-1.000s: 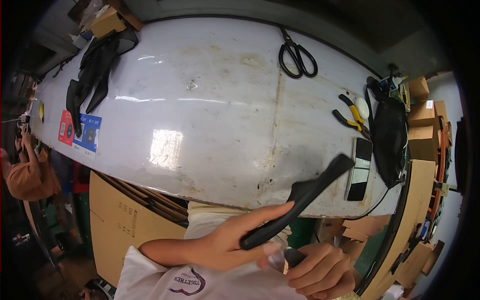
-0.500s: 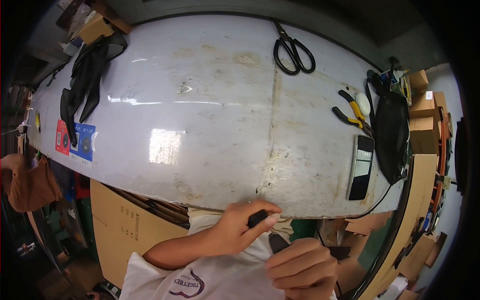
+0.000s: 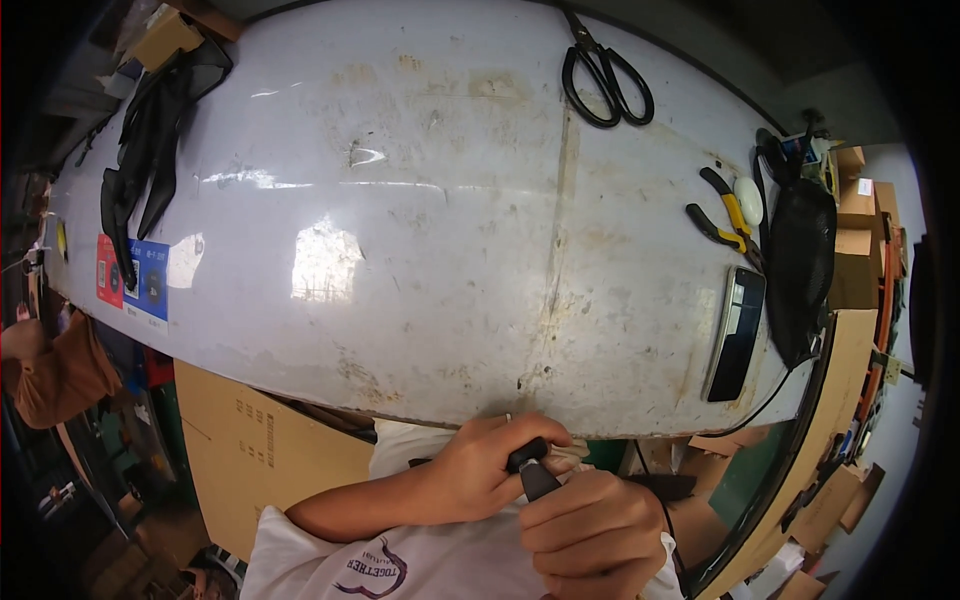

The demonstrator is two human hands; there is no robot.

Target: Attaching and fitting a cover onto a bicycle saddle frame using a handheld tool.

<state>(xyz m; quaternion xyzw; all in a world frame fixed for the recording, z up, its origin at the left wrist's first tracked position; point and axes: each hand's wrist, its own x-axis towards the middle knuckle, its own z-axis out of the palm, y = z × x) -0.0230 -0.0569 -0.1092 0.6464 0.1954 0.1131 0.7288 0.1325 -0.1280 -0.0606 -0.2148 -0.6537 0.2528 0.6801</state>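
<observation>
My left hand (image 3: 485,470) is closed round a small black rounded piece (image 3: 527,453), most of it hidden by the fingers. A dark grey tapered piece (image 3: 541,482) pokes out from the fist of my right hand (image 3: 598,530); the rest of it is covered. The two dark pieces meet or overlap between my hands, just in front of my white shirt and the table's near edge. What kind of things they are cannot be made out.
On the white table (image 3: 450,300) lie black scissors (image 3: 605,85), yellow-and-black pliers (image 3: 735,220), a white oval object (image 3: 748,201), a phone (image 3: 735,335) and a black mesh bag (image 3: 803,265). Black material (image 3: 150,150) lies far left. A cardboard box (image 3: 240,450) stands below; another person's arm (image 3: 60,370) shows left.
My hands have come together, so the dark grey piece now reaches the black one in my left hand. The whole view has shifted slightly, and the other person's arm has moved.
</observation>
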